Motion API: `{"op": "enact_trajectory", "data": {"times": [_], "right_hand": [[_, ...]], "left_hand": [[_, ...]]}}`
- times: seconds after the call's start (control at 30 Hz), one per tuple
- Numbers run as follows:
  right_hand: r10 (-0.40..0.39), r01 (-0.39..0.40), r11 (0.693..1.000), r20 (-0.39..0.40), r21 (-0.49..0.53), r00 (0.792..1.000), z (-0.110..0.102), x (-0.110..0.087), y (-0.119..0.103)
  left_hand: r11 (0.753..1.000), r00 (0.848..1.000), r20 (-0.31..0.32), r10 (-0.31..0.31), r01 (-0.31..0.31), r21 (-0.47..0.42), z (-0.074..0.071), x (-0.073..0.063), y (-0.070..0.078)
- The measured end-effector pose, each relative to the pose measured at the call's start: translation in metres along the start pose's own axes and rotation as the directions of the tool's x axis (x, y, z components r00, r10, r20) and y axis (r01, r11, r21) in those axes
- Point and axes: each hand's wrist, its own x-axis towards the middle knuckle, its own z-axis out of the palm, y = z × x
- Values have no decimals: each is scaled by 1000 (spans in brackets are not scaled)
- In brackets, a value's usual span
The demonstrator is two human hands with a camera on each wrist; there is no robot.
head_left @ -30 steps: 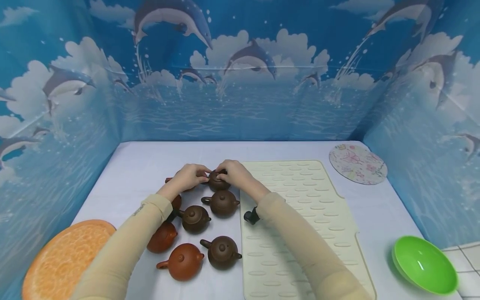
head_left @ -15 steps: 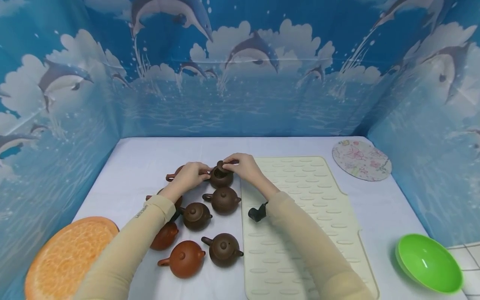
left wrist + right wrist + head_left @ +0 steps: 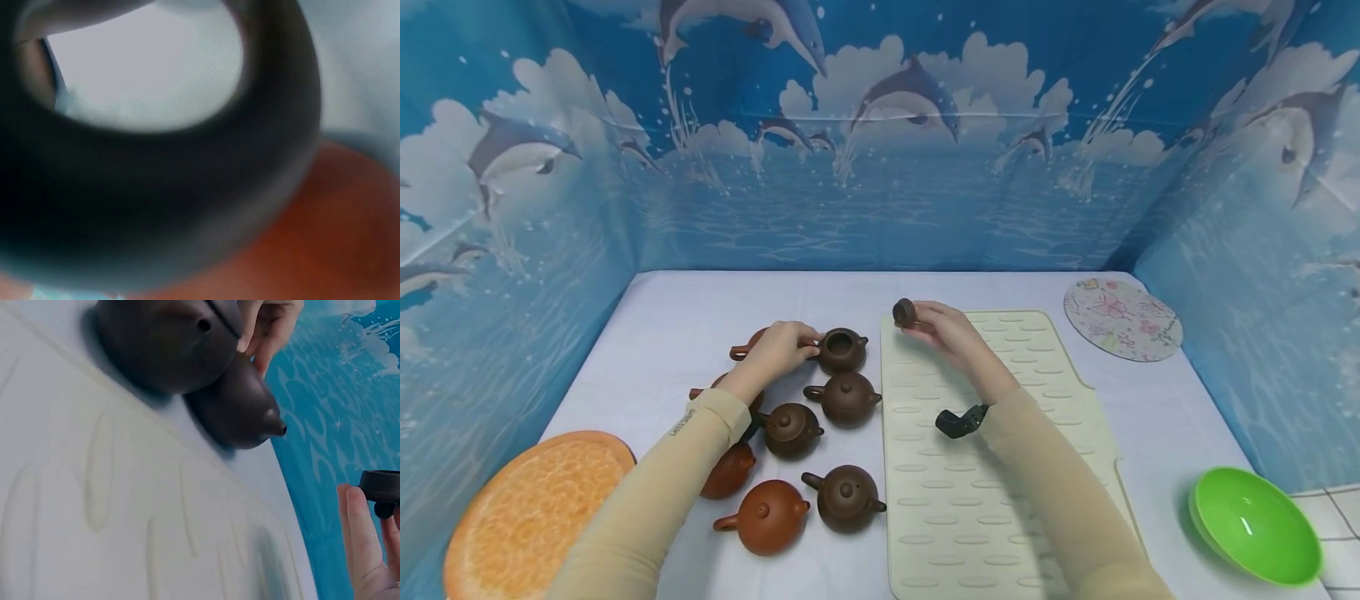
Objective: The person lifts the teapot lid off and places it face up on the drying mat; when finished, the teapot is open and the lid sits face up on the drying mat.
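Note:
A dark brown teapot (image 3: 842, 360) stands at the back of the group, its round mouth uncovered. My left hand (image 3: 777, 352) pinches it at its handle side, the handle mostly hidden by the fingers. Over the far left corner of the cream mat, my right hand (image 3: 951, 332) holds the small dark teapot lid (image 3: 904, 313) between its fingertips. In the right wrist view the lid (image 3: 380, 486) is turned over, knob downward. A second dark teapot (image 3: 850, 402) sits just in front of the uncovered one. A blurred dark ring fills much of the left wrist view, with a reddish-brown surface behind.
More lidded teapots, dark brown and reddish such as this one (image 3: 767, 525), crowd the table's left half. The ribbed cream mat (image 3: 940, 500) lies right of them. An orange round mat (image 3: 535, 508), a green bowl (image 3: 1255, 529) and a floral disc (image 3: 1120, 321) lie outward.
My right hand has lifted the lid off the back teapot and carried it right, over the mat. The left hand stays at that teapot.

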Motion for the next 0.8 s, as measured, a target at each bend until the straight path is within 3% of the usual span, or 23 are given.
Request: {"op": "enact_trajectory", "data": {"times": [0.27,0.37,0.5,0.8], "right_hand": [[55,-62,993,67,100,996,-21,-9,0],[64,-66,997,64,35,996,-26,-11,-1],[68,-67,988,0,-141,998,-31,-14,-1],[72,-127,902,-145,-413,987,-44,-18,5]], "left_hand": [[1000,1000,-9,-1,1,9,0,0,0],[1000,1000,-11,-1,1,5,0,-1,1],[1000,1000,-12,-5,5,5,0,-3,2],[1000,1000,-7,-17,17,14,1,0,0]]}}
